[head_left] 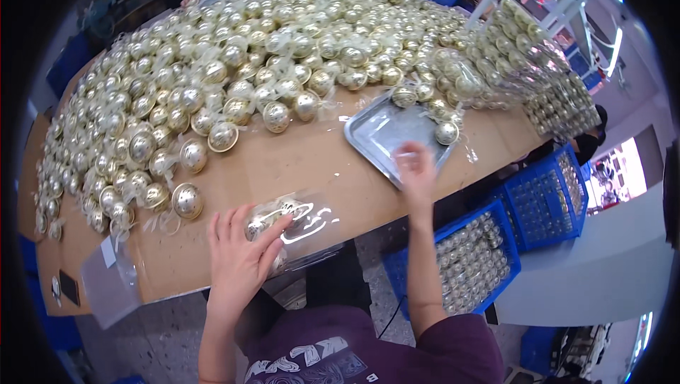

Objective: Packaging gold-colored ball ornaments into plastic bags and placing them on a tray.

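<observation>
In the head view, the left hand [244, 256] is spread wide, with its fingers and thumb lying over a clear bag [319, 224] with shiny gold balls [255, 228] in it. It looks like it presses down so the bag won't slide off the near edge of the desk [276, 161]. The right hand [416, 175] is blurry over the near side of a metal tray [372, 125]. Its fingers look a bit curled, but I can't tell if they hold anything. A few balls sit at the tray's far side, past that hand, maybe so they are easy to reach. A big heap of balls [188, 201] lies beyond the left hand. A blue crate [516, 260] full of balls is below and right of the right hand.
</observation>
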Demonstrator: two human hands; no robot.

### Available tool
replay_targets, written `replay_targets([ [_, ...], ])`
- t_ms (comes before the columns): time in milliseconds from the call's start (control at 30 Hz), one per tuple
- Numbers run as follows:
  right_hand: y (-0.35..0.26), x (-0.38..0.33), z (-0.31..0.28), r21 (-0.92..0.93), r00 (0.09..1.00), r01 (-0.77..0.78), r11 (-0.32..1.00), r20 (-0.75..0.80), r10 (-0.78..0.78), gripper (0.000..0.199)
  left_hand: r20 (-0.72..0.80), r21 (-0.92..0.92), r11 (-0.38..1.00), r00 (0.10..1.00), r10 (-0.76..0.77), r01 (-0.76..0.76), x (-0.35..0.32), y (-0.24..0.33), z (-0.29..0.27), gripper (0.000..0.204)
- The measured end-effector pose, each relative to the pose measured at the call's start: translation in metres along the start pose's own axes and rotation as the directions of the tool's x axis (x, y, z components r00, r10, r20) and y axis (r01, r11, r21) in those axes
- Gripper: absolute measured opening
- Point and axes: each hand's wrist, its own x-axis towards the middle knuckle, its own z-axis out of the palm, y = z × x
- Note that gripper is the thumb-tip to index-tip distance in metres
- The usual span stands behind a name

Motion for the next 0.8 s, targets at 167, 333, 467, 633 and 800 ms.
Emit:
replay_targets([
  [167,0.046,0.107,-0.074,-0.876,0.960,-0.052,0.480,-0.176,-0.218,0.058,0.004,-0.019,1.000,1.000,0.014,-0.014,0.005,0.005,0.003,0.032],
  [333,0.028,0.125,-0.078,-0.958,0.995,0.103,0.269,0.101,-0.021,0.060,-0.026,-0.011,1.000,1.000,0.016,-0.016,0.005,0.004,0.005,0.032],
  [467,-0.018,0.062,-0.051,-0.059,0.910,0.045,0.997,0.415,-0.016,0.050,-0.020,0.012,1.000,1.000,-0.011,0.011,0.001,0.000,0.003,0.032],
  [633,-0.019,-0.012,-0.022,0.428,0.828,-0.118,0.896,0.540,-0.149,0.066,-0.016,-0.003,1.000,1.000,0.015,-0.015,0.004,-0.002,0.005,0.034],
  [800,0.004,-0.038,-0.013,0.373,0.737,-0.339,0.864,0.676,-0.004,0.064,-0.029,-0.001,1.000,1.000,-0.002,0.002,0.003,-0.002,0.005,0.034],
])
